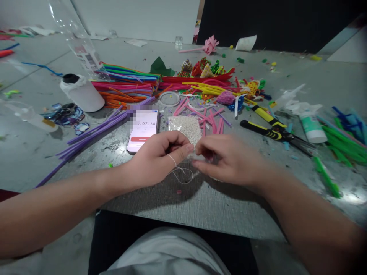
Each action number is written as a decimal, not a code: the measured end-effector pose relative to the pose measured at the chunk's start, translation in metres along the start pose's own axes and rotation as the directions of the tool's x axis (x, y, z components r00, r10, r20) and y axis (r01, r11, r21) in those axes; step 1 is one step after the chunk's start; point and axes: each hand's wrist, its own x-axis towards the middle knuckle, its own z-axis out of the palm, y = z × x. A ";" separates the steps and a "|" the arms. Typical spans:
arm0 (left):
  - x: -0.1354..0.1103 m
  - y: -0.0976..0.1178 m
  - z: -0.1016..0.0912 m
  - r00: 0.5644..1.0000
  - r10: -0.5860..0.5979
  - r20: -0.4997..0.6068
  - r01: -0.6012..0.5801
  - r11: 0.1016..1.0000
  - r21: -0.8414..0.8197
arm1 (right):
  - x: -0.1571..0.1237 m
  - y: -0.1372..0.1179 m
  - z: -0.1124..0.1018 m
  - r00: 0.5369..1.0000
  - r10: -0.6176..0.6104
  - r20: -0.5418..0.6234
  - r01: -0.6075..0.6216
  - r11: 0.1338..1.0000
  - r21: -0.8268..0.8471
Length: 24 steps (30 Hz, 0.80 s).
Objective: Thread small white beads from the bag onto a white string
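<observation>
My left hand (160,154) is closed, thumb pressed to forefinger. A thin white thread (183,181) crosses its thumb and hangs in a loop below the fingers. Close beside it, almost touching, my right hand (226,158) is curled with thumb and fingers drawn together; any small item between them is too hidden to make out. Just behind both hands lies a clear bag of small whitish beads (186,126), its near end covered by them. A phone (143,128) showing a running timer lies left of the bag.
Purple pipe cleaners (106,128) lie left; cut pink pieces (212,120) lie behind my right hand. Yellow-black pliers (275,131) and a small white-green bottle (312,122) stand right. A white thread spool (83,93) and a tall clear bottle (83,49) are back left.
</observation>
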 end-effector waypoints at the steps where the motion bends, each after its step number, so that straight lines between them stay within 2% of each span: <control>1: 0.000 0.000 0.000 1.000 -0.017 0.003 0.017 1.000 0.003 | -0.001 0.004 -0.001 0.998 -0.004 0.059 0.007 0.998 -0.059; 5: 0.001 -0.001 0.001 0.997 -0.067 0.030 0.066 0.998 0.020 | 0.000 0.009 -0.001 0.986 0.006 0.165 0.015 0.992 -0.125; 24: 0.001 -0.002 -0.001 0.996 -0.064 0.054 0.061 0.996 0.071 | -0.002 0.014 0.003 0.965 -0.099 0.244 0.138 0.979 -0.149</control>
